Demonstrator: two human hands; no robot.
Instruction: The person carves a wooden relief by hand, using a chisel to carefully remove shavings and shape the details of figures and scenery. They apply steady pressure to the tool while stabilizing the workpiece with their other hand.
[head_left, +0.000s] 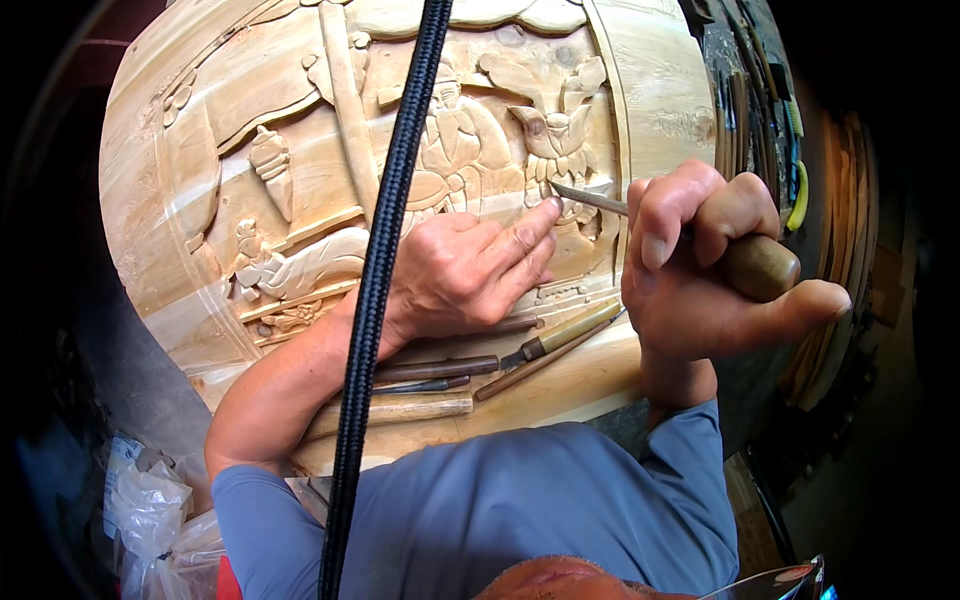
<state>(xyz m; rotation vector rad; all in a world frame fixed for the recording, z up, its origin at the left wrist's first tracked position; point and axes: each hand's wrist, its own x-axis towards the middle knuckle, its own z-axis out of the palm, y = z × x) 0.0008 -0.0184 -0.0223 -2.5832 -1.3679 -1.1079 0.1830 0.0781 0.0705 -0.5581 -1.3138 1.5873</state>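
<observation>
A pale carved wooden relief panel (285,55) lies before me, with robed figures, drapery and a post cut into it. My right hand (690,260) is closed around a carving chisel (592,199); its rounded wooden butt shows by my palm, and my thumb sticks out to the side. The narrow blade points left, its tip at a small carved figure (555,140) right of the middle. Resting on the relief, my left hand (470,265) has its fingers stretched out, with a fingertip at the blade's tip. Its thumb is hidden.
Several carving tools (440,367) lie along the panel's near edge, below my left hand. More tools (745,120) stand in rows at the far right, beside a yellow curved object (798,197) and stacked wooden boards (835,260). Plastic bags (155,510) sit lower left. A black braided cord (385,220) crosses the view.
</observation>
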